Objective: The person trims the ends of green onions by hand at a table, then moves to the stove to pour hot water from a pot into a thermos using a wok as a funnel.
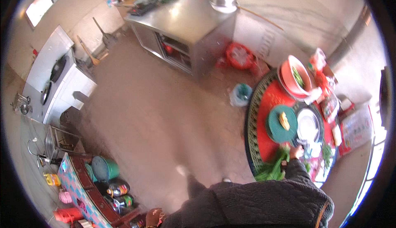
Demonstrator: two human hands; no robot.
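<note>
My right hand is over the round table, at the end of a dark quilted sleeve. Its fingers look curled, but whether they grip anything is unclear. Long leafy greens lie just left of the wrist, and thin plastic lies to the right of the fingers. Directly beyond the hand is a green round basket with a yellowish piece of food on it. A white plate sits beside the basket. At the bottom edge, my left hand is partly cut off, near the dark red cabinet.
Pink basins with green vegetables stand on the table's far side. A lined bin and a red stool are near it. Ahead is a steel counter with a metal pot. Bottles and a green bucket are at left.
</note>
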